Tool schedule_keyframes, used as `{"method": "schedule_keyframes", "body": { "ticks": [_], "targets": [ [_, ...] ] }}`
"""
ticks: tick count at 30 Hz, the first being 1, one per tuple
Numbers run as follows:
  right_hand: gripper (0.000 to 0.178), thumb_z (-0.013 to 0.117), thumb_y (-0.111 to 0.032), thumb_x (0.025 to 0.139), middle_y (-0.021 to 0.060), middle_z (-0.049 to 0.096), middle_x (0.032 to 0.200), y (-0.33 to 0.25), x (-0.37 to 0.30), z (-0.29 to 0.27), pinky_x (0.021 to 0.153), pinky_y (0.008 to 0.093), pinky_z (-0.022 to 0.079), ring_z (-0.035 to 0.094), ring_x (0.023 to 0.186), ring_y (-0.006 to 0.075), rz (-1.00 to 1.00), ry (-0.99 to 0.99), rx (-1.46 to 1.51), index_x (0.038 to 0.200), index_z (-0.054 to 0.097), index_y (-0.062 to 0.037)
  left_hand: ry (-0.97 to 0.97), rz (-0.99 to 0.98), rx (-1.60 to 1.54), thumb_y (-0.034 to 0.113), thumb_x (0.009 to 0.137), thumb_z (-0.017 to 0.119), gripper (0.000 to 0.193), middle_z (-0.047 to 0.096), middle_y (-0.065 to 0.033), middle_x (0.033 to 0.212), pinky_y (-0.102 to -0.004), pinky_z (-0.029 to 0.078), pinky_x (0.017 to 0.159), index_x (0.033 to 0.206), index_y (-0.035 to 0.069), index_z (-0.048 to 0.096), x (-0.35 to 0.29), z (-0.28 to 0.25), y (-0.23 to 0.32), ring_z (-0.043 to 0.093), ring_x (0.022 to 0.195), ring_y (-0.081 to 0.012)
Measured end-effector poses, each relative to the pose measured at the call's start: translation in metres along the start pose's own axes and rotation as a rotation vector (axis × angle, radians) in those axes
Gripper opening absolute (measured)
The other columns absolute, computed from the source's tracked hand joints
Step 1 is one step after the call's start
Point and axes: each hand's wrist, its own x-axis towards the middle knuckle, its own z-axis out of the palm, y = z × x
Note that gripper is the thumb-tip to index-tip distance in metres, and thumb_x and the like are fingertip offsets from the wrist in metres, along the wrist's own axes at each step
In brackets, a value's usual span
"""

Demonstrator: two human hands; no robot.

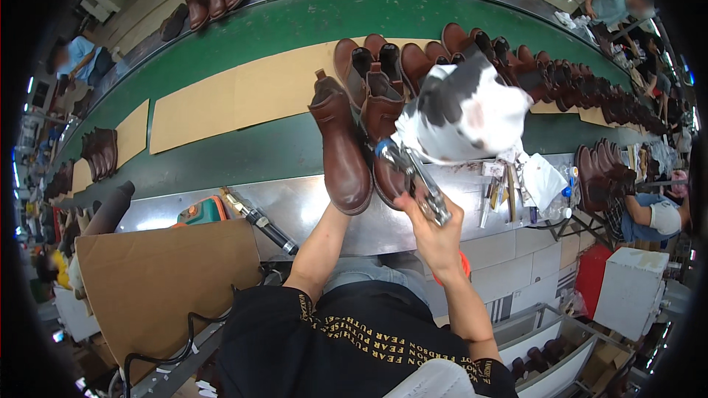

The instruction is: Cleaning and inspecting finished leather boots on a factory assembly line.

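Observation:
My right hand (436, 232) is closed round the handle of a metal spray gun (422, 186) with a blue ring. A white cloth with black patches (464, 110) bulges up just beyond the gun. In front of me, toes toward me, are a brown leather ankle boot (341, 151) and a second brown boot (381, 114), side by side; the gun partly covers the second one. My left forearm runs up to the first boot's toe, and my left hand goes out of sight beneath it, its fingers hidden.
Rows of brown boots (553, 77) stretch right along the green belt (243, 140), which carries cardboard sheets (236, 92). On the metal ledge (302, 195) lie a black-handled tool (258, 221), brushes (512, 195) and a white cloth (544, 180). A large cardboard panel (166, 273) stands left.

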Motion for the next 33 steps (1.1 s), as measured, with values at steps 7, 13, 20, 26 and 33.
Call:
{"method": "schedule_keyframes", "body": {
  "ticks": [7, 13, 20, 26, 33],
  "targets": [
    [0.017, 0.07, -0.004, 0.08, 0.005, 0.063, 0.07, -0.008, -0.011, -0.022, 0.06, 0.0213, 0.046, 0.058, 0.068, 0.0078, -0.042, -0.047, -0.245, 0.077, 0.057, 0.0056, 0.073, -0.047, -0.104, 0.028, 0.097, 0.045, 0.03, 0.058, -0.0092, 0.101, -0.0304, 0.047, 0.08, 0.115, 0.005, 0.05, 0.004, -0.003, 0.013, 0.056, 0.087, -0.0177],
    [0.033, 0.071, -0.005, 0.078, 0.0077, 0.064, 0.08, 0.002, -0.025, -0.013, 0.065, 0.023, 0.048, 0.059, 0.074, 0.0097, 0.027, -0.026, 0.0, 0.108, 0.061, 0.005, 0.127, -0.089, -0.202, 0.029, 0.096, 0.045, 0.031, 0.058, -0.0091, 0.102, -0.0304, 0.047, 0.081, 0.115, 0.005, 0.05, 0.003, -0.001, 0.026, 0.056, 0.087, -0.0179],
    [0.035, 0.069, -0.004, 0.08, 0.0077, 0.063, 0.078, -0.007, -0.018, -0.004, 0.065, 0.023, 0.048, 0.06, 0.071, 0.01, -0.041, -0.104, -0.14, 0.112, 0.058, 0.0063, 0.18, -0.139, -0.306, 0.029, 0.096, 0.046, 0.032, 0.058, -0.009, 0.102, -0.0304, 0.047, 0.081, 0.115, 0.004, 0.05, 0.002, -0.002, 0.039, 0.056, 0.087, -0.0182],
    [0.033, 0.068, -0.002, 0.08, 0.0074, 0.063, 0.077, 0.011, -0.029, -0.015, 0.064, 0.0233, 0.049, 0.059, 0.07, 0.0099, -0.018, 0.128, -0.136, 0.11, 0.059, 0.007, 0.236, -0.183, -0.402, 0.03, 0.096, 0.046, 0.032, 0.058, -0.0089, 0.102, -0.0304, 0.047, 0.081, 0.116, 0.004, 0.05, 0.002, -0.004, 0.047, 0.056, 0.088, -0.0184],
    [0.029, 0.066, -0.003, 0.082, 0.0065, 0.063, 0.072, 0.006, -0.013, -0.005, 0.06, 0.0213, 0.045, 0.057, 0.067, 0.0075, -0.041, 0.023, -0.105, 0.109, 0.06, 0.0057, 0.252, -0.265, -0.502, 0.031, 0.096, 0.047, 0.033, 0.057, -0.0088, 0.103, -0.0305, 0.046, 0.082, 0.116, 0.004, 0.05, -0.001, 0.001, 0.054, 0.056, 0.088, -0.0187]
  ]
}}
